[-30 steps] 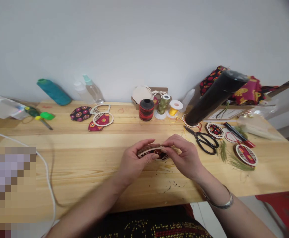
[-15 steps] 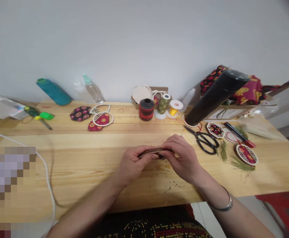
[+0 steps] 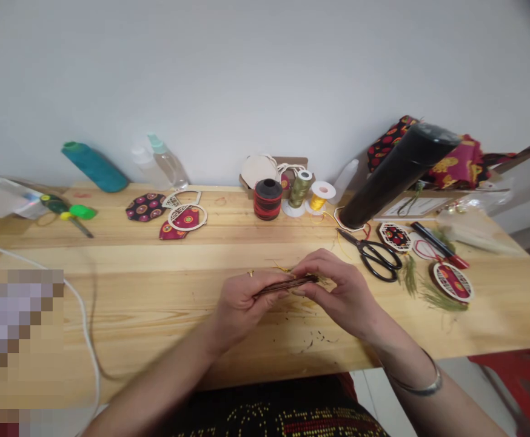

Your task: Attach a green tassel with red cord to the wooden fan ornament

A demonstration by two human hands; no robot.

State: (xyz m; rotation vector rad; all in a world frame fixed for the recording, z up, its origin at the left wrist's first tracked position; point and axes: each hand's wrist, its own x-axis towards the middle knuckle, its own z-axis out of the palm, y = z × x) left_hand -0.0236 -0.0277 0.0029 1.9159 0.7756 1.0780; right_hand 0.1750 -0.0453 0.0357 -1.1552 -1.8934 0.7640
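Seen almost edge-on above the tabletop, a thin flat ornament with a dark brown layered edge is pinched between both hands. My left hand grips its left end, thumb on the near side and fingers behind. At the right end, my right hand holds it between thumb and curled fingers. Olive tassel threads show by the right fingers, and a bit of yellow thread sticks out behind. The ornament's faces are mostly hidden.
Black-handled scissors lie right of my hands, near an oval tasselled ornament and an octagonal one. Thread spools and a tall black roll stand behind. Fabric pieces and a white cable are left.
Both hands have tilted the ornament, so it now shows as a thinner edge sloping up to the right. The right fingers have spread slightly, revealing more of its right end.
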